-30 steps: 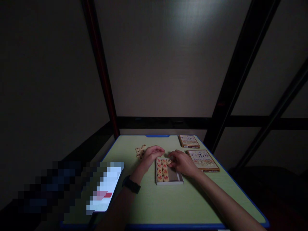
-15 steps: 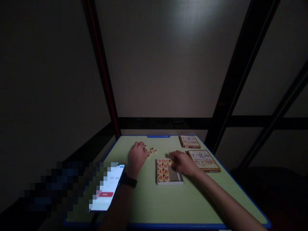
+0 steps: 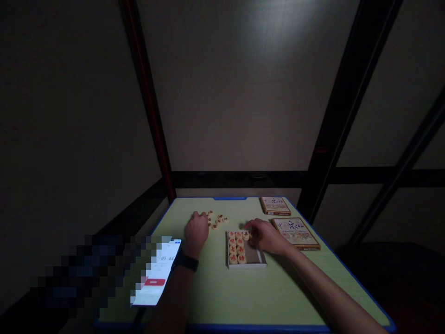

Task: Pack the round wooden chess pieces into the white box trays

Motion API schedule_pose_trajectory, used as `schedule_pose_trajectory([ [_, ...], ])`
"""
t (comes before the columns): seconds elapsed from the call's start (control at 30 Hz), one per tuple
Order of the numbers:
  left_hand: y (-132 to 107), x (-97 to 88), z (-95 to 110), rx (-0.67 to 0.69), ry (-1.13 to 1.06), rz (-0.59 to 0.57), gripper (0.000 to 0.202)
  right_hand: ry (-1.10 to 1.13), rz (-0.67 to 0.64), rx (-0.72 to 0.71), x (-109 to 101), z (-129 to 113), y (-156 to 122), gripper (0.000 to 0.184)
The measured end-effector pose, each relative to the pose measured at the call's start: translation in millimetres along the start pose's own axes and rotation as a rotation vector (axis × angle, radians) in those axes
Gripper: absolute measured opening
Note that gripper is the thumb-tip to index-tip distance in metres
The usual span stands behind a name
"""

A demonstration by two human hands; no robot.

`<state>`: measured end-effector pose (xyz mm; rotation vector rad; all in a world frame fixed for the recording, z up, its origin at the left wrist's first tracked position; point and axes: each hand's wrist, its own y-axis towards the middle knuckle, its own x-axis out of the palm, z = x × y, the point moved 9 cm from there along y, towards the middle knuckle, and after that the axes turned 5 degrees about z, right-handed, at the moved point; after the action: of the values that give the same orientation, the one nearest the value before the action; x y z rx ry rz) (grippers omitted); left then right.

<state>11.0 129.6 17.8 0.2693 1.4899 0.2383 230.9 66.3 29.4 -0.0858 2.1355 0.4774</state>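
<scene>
My left hand (image 3: 197, 231) is at the left of the table with its fingers bent down, beside a loose group of round wooden Chinese chess pieces (image 3: 219, 217) with dark characters. Whatever its fingertips hold is hidden. My right hand (image 3: 264, 235) curls over the far right corner of a shallow white-edged box (image 3: 247, 266). Part of a round piece shows at its fingers, next to a dark-marked chess piece (image 3: 245, 235) in the box. Two columns of red-marked chess pieces (image 3: 232, 249) fill the box's left side; its brown bottom shows at the right.
Two printed Chinese chess boxes (image 3: 295, 232) lie flat at the right of the green table (image 3: 222, 297), one behind the other. A lit phone (image 3: 158, 273) showing a timer lies left of my left forearm. A wall stands behind the table.
My left hand has shifted slightly left and nearer, uncovering more of the loose pieces. My right hand stays at the box corner. The whole view has moved a little.
</scene>
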Motion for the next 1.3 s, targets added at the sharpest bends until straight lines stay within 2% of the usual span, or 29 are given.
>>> schedule_pose_trajectory([
  [0.13,-1,2.1,2,0.013,-0.034,-0.022,0.032,0.048,0.021,-0.016,-9,-6,-1,0.043],
  [0.23,0,2.5,4,0.028,-0.073,-0.026,0.034,0.082,0.091,-0.022,-19,-8,0,0.037],
  [0.4,0,4.9,8,0.050,-0.139,-0.030,0.033,0.033,0.252,0.019,-32,3,3,0.023],
  [0.5,0,3.6,6,0.035,-0.162,-0.016,0.033,-0.011,0.240,0.027,-29,7,8,0.020],
  [0.6,1,3.3,2,0.008,-0.152,-0.013,0.034,-0.061,0.140,-0.006,-18,1,23,0.025],
  [0.77,2,6.7,4,0.037,-0.137,-0.046,0.035,-0.257,-0.109,-0.203,20,-36,63,0.038],
  [0.93,0,4.2,7,0.093,-0.120,-0.056,0.035,-0.287,-0.197,-0.259,54,-57,104,0.035],
  [1.1,1,4.3,0,0.030,-0.127,-0.058,0.040,-0.323,-0.279,-0.285,78,-61,122,0.025],
  [1.3,8,9.9,-11,-0.033,-0.243,-0.018,0.041,-0.370,-0.346,-0.292,89,-58,129,0.022],
])
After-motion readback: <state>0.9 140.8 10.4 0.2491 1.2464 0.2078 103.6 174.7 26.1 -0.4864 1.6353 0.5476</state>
